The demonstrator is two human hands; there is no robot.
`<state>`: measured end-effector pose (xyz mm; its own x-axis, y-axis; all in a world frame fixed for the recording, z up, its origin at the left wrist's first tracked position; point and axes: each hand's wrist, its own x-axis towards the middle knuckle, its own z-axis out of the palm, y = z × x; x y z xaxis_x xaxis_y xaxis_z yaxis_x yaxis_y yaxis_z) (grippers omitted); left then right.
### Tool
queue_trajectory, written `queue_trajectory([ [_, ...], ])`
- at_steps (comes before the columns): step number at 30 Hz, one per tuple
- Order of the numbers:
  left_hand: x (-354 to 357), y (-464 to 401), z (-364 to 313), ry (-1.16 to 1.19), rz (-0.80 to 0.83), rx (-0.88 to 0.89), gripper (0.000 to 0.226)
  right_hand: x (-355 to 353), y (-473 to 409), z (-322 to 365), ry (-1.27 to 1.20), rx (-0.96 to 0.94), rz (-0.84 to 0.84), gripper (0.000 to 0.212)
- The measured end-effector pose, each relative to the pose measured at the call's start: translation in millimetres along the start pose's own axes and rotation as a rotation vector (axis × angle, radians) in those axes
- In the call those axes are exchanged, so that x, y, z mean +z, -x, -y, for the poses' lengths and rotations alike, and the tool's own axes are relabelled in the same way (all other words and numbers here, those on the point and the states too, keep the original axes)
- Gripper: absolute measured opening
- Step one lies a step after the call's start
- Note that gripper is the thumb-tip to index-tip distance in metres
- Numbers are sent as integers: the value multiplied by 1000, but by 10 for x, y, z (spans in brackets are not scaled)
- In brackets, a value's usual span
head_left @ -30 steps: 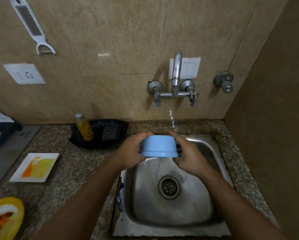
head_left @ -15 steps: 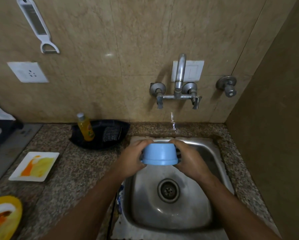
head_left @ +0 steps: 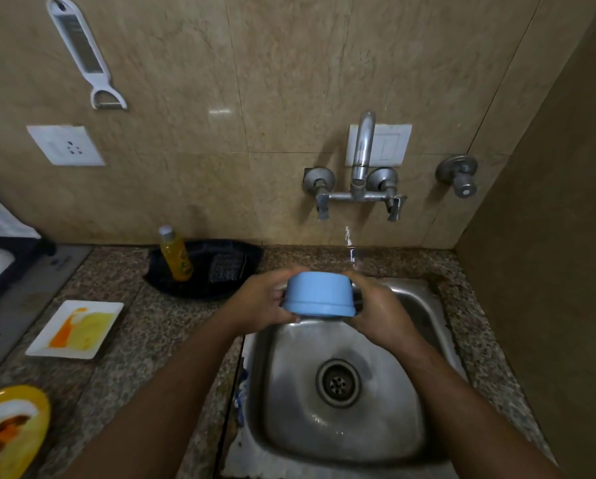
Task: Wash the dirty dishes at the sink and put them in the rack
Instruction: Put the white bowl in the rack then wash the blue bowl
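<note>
A light blue bowl (head_left: 319, 294) is held over the back of the steel sink (head_left: 424, 426), its base turned toward me. My left hand (head_left: 262, 302) grips its left side and my right hand (head_left: 381, 311) grips its right side. A thin stream of water (head_left: 350, 247) falls from the wall tap (head_left: 360, 160) just behind the bowl. A white square plate (head_left: 41, 340) smeared orange and yellow lies on the counter to the left. A soiled yellow plate (head_left: 9, 430) sits at the lower left corner.
A black tray (head_left: 244, 257) behind the counter holds a yellow soap bottle (head_left: 177, 254) and a scrub pad (head_left: 225, 267). A dark rack (head_left: 9, 261) shows at the far left edge. A side wall stands close on the right. A peeler (head_left: 82, 50) hangs on the tiles.
Both hands keep hold of the blue bowl, which has shifted slightly lower and nearer to the sink; the camera view has tilted a little upward. Water still runs.
</note>
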<state>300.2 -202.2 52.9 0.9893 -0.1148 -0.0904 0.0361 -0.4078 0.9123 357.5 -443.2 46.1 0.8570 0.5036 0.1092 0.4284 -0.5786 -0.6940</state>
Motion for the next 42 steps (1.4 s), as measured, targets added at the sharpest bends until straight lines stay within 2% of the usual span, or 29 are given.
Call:
queue_trajectory([
  [2,54,43,47,-5,-27,-9,88,25,3,-38,52,-17,20,64],
  [6,62,35,163,-47,-129,60,83,17,8,-35,44,-40,-71,62],
  [9,147,54,248,-48,-99,-36,89,71,41,-33,98,-41,22,57],
  [13,163,63,257,-59,-164,-11,86,120,-8,-109,78,-27,-18,65],
  [16,177,131,250,-117,-162,-46,93,153,-10,-121,119,-37,62,67],
  [19,127,172,245,-164,-262,16,92,158,-47,-116,65,-42,-7,64],
  [23,122,232,209,-205,-236,-61,92,245,-49,-141,85,-70,78,62],
  [26,73,301,256,-72,-244,-76,92,264,-87,-93,11,-92,37,62],
  [30,-79,470,280,-32,-203,-114,87,372,-164,73,-39,-120,100,61],
  [33,-350,769,197,236,-199,-211,85,527,-298,355,-67,-153,86,68],
  [36,-665,1120,209,661,-340,-360,92,816,-436,760,-53,-226,86,68],
  [40,-1097,1495,393,800,-542,-379,61,1432,-641,1489,-75,-377,151,72],
  [42,-1351,1704,551,909,-691,-339,65,1744,-740,1900,-109,-429,244,73],
])
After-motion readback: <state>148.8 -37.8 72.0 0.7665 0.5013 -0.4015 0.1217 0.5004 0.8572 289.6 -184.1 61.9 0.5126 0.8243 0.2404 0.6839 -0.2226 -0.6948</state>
